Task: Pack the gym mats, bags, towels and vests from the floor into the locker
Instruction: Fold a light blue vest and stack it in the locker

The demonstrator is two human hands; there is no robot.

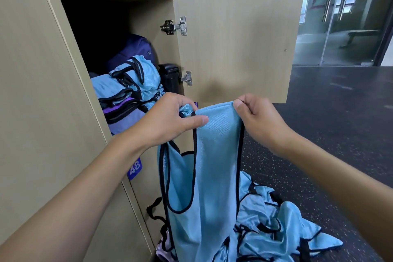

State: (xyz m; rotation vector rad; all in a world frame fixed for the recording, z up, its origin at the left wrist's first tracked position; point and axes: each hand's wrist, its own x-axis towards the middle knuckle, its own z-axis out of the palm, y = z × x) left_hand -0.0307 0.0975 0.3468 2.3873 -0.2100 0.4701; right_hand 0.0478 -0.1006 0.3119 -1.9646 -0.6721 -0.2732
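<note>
A light blue vest [214,168] with black trim hangs upright in front of the open locker [110,34]. My left hand [170,119] pinches its left shoulder strap and my right hand [257,117] pinches the top right edge. Inside the locker lies a stack of folded blue vests [136,78] over purple cloth [123,121], with a dark purple bag [136,49] behind and a black rolled item [170,76] at the right wall. Several more blue vests [276,225] lie crumpled on the floor below.
The locker door [238,40] stands open to the right, just behind my hands. A lower locker carries a purple tag numbered 48 [134,168]. Dark speckled rubber floor [331,134] stretches to the right. Glass doors [340,10] stand at the far right. Pinkish cloth [163,249] lies at the locker's foot.
</note>
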